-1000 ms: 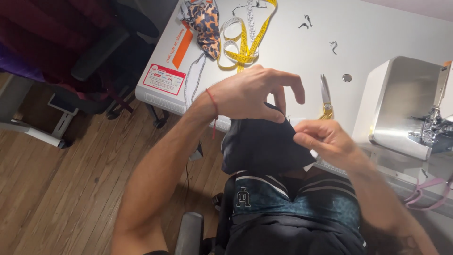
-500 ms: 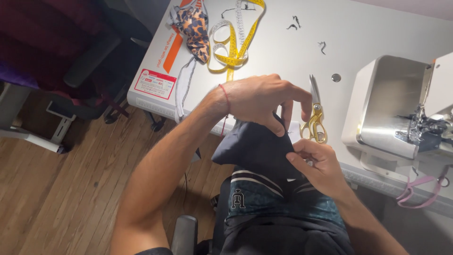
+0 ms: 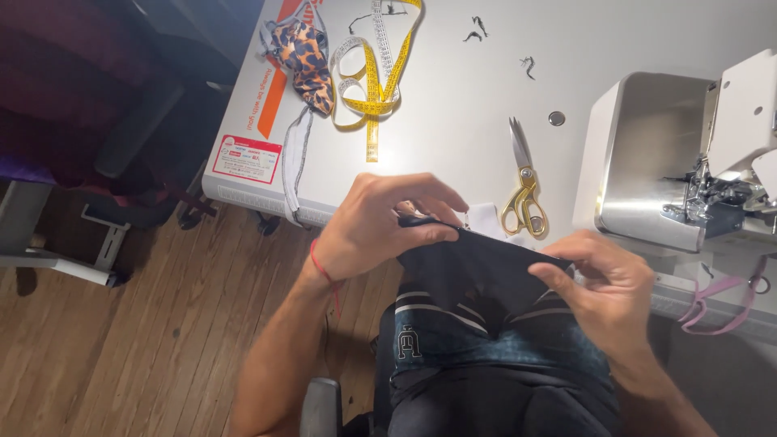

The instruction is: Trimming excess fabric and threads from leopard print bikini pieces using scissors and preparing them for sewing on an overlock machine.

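A: Okay, quick one. What are the hands doing?

B: Left hand (image 3: pixel 380 226) pinches the top edge of a dark fabric piece (image 3: pixel 477 271); right hand (image 3: pixel 603 287) pinches the other end. Fabric is stretched between them, over the lap, just off the worktop (image 3: pixel 453 105) edge.

A: Nearby stuff?

B: Gold scissors (image 3: pixel 522 194) lie on the worktop just beyond the fabric. Yellow tape measure (image 3: pixel 372 81) and a leopard-print mask (image 3: pixel 303 53) sit further back. White sewing machine (image 3: pixel 680 154) stands on the right.

A: Risks?

B: Likely slip: both grips are fingertip-only, so a tug could pull the edge free and drop the fabric to the floor (image 3: pixel 146 324). Also, the scissors are close, and a stray knuckle could knock them off.
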